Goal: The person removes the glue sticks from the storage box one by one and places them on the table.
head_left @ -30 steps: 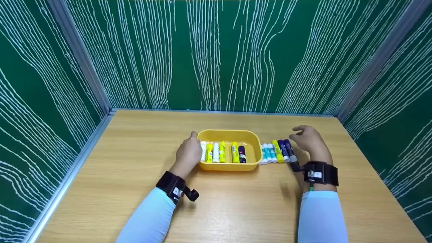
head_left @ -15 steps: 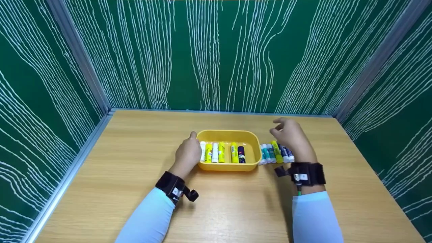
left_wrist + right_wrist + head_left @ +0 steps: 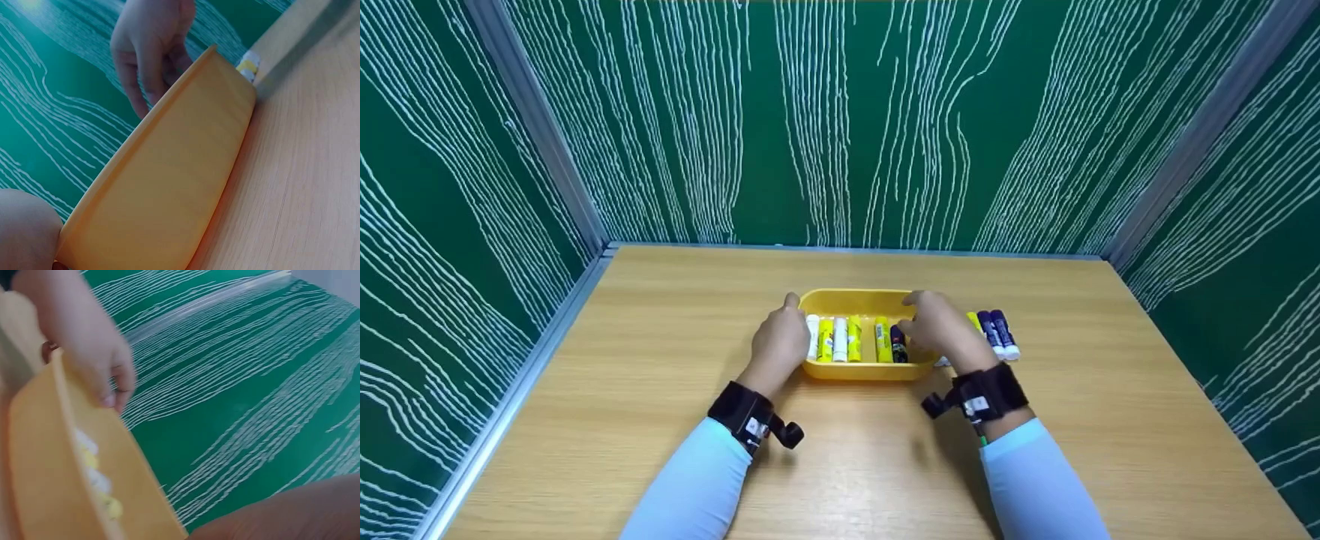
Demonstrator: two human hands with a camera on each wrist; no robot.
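My left hand (image 3: 780, 341) grips the left end of a yellow plastic bin (image 3: 855, 371), its thumb along the rim. Inside the bin lie several glue sticks side by side: white ones such as the white glue stick (image 3: 840, 340), yellow ones such as the yellow glue stick (image 3: 883, 340), and one dark purple glue stick (image 3: 898, 345). My right hand (image 3: 949, 330) reaches over the bin's right end, fingers bent loosely downward near the dark stick. In the left wrist view, the fingers (image 3: 149, 73) hang over the rim; nothing shows between them.
Right of the bin, a row of glue sticks lies on the wooden table (image 3: 697, 300), including two purple glue sticks (image 3: 999, 334); my right hand covers part of it. Green panels (image 3: 885, 150) with white lines enclose the table's back and sides.
My right hand has moved left from beyond the row of glue sticks, passing above it, to the bin's right end. The left hand and the bin have stayed in place.
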